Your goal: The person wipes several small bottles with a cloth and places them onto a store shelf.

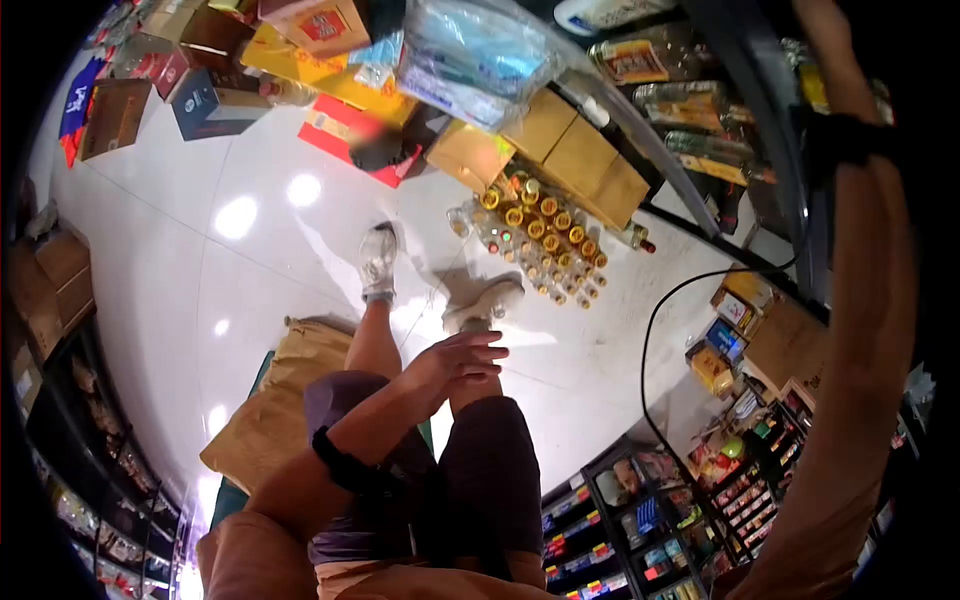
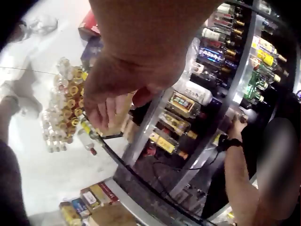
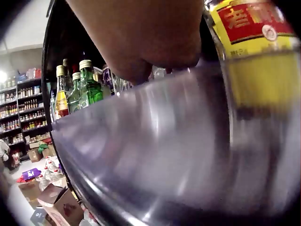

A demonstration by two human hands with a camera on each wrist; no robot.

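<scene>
My left hand (image 1: 450, 365) hovers over my knee with loose, slightly bent fingers and holds nothing. The left wrist view shows the same hand (image 2: 115, 89) above the floor, with bottles behind it. My right arm reaches up to a shelf of bottles, where the right hand (image 2: 239, 126) is among them. Close up, the right hand (image 3: 164, 52) reaches behind a clear shelf guard (image 3: 155, 127), its fingertips hidden; I cannot tell what it holds. Green bottles (image 3: 89, 84) stand left of it, and a bottle with a yellow and red label (image 3: 256, 28) on the right.
A cluster of gold-capped bottles (image 1: 550, 230) stands on the floor beside cardboard boxes (image 1: 580, 160). A black cable (image 1: 645, 350) loops down from the shelf. A brown sack (image 1: 270, 410) lies beside my leg. Small packages fill a rack (image 1: 640, 510) at the lower right.
</scene>
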